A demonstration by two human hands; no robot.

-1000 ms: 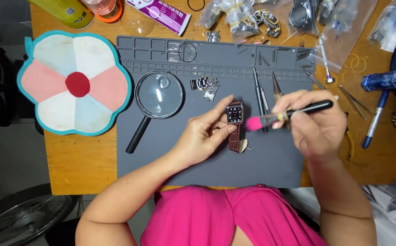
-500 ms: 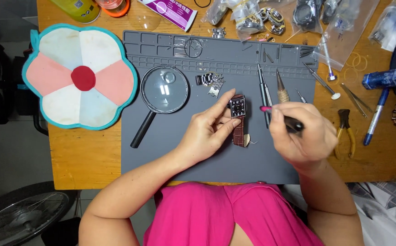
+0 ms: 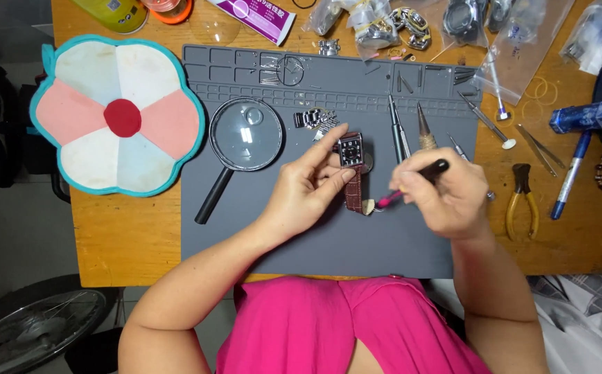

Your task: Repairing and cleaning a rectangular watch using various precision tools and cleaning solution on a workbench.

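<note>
The left hand (image 3: 308,190) pinched the small, light, likely fragile wristwatch (image 3: 351,154) by its case edges over the grey mat (image 3: 301,235), while the right hand (image 3: 453,197) gripped a pink-tipped tool (image 3: 412,181) beside its soft strap.

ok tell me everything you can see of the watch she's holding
The watch has a rectangular silver-looking case with a dark face and a dark reddish-brown strap that looks like leather. It lies on the grey work mat, strap running toward the person. The left hand pinches the case and strap; the pink-tipped tool in the right hand points at the strap's lower end.
</note>
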